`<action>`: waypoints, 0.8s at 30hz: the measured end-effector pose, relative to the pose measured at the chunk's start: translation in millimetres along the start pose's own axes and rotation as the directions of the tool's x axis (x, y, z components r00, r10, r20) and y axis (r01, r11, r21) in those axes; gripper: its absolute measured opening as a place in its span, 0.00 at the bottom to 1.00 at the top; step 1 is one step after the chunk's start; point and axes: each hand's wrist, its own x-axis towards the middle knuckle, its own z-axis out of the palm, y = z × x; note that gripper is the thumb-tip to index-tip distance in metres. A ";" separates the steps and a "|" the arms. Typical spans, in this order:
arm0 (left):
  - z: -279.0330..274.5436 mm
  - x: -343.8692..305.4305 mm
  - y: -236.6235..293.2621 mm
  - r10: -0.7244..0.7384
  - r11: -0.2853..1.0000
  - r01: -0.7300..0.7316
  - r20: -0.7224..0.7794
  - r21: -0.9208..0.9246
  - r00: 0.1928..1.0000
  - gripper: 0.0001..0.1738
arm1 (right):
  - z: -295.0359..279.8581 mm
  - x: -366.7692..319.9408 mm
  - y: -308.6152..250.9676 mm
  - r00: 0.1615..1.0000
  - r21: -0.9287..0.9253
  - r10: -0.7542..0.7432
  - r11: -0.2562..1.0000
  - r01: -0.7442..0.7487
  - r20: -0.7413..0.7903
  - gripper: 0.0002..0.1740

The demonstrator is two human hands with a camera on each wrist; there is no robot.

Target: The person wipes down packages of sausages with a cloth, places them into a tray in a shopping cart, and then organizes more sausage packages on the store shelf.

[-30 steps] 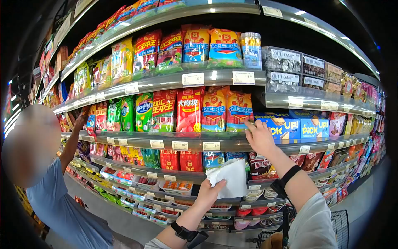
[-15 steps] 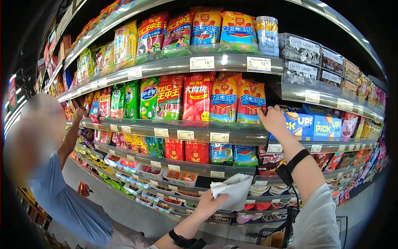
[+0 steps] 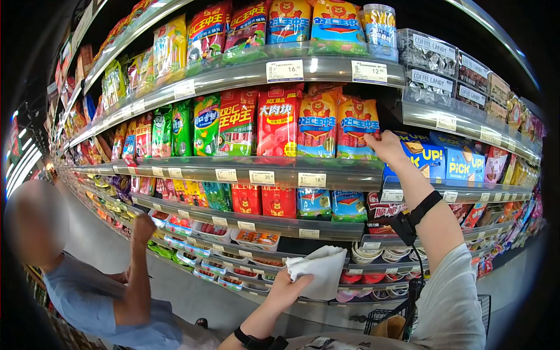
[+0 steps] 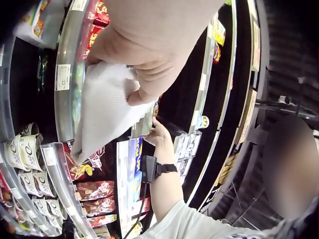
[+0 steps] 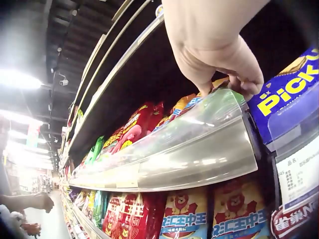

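My right hand is at the right edge of the rightmost yellow, red and blue bag of sausages on the middle shelf. In the right wrist view, the fingers of that hand curl down over the bag behind the clear shelf lip, partly hiding their tips. A matching bag stands to its left; blue PiCK UP! boxes lie just to the right. Lower down, my left hand grips a white cloth, pinched under the thumb in the left wrist view.
Clear coffee candy boxes fill the upper right shelf. Another person is in the aisle at the left. A black wire cart stands near my right side. Lower shelves hold trays and cups.
My right hand has shifted up along the bag's right edge. The left hand still holds the cloth, lower against the shelves. The other person has drawn an arm back from the shelf.
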 end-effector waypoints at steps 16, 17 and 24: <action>-10.1 -2.4 1.4 -0.186 0.979 0.174 -0.106 -0.111 0.977 0.19 | -6.7 2.5 3.1 0.979 0.782 0.179 0.594 -0.188 0.100 0.23; -9.6 -2.0 -0.7 -0.186 0.978 0.174 -0.105 -0.112 0.977 0.19 | -13.6 -2.4 -1.1 0.959 0.893 0.162 0.355 -0.277 0.233 0.22; -0.4 17.1 6.9 -0.155 0.947 0.128 -0.069 -0.296 0.986 0.17 | -8.7 -119.5 -25.0 0.954 0.901 0.242 0.351 -0.254 0.175 0.16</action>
